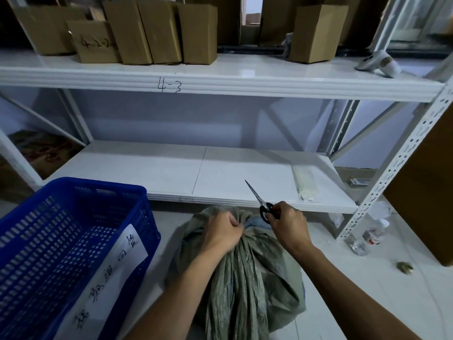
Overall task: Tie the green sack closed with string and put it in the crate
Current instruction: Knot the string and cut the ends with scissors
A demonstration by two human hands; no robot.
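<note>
Green sack [245, 278] on floor, beside blue crate [49, 229]; left hand [224, 233] curled round gathered neck; right hand [288, 225] grips scissors [257, 197]. Risk: blade slips, cuts sack; slackened grip reopens neck

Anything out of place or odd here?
Minor: a clear plastic bottle lies on its side on the floor by the rack post, a small brownish scrap near it. The green sack, scissors and crate look normal.
</note>
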